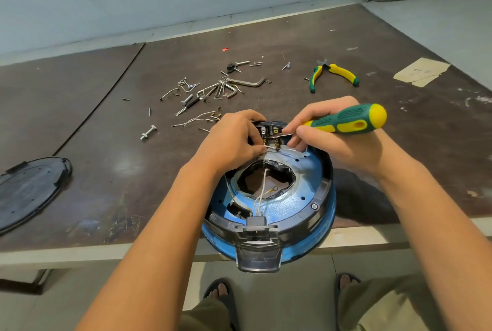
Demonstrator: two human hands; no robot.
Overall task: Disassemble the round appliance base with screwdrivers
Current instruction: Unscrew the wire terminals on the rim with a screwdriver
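View from a head camera, looking down at a dark brown table.

The round appliance base – blue with a black rim – lies at the table's near edge, directly below the camera. Its near part, with a clear black tab, overhangs the edge. The inside is exposed, and a loop of white leads crosses the ragged central opening.

At the far side of the base, both hands meet over a small terminal block, which they largely cover. The left hand has its fingers curled, and its fingertips pinch a white wire just below the block. The right hand grips a green and yellow screwdriver. The handle points right. The shaft and tip are hidden behind the fingers, so where the tip sits cannot be told.

A black round cover lies well to the left, cut off by the frame edge. Beyond the hands lies a scatter of loose screws, hex keys and wire bits, too small and tangled to tell apart fully. A bolt with a nut lies apart at the left. Green and yellow pliers lie further right, and a torn paper scrap lies near the right edge.

The scrap carries faint marks that cannot be read. No brand or label is legible on the tools or the base.
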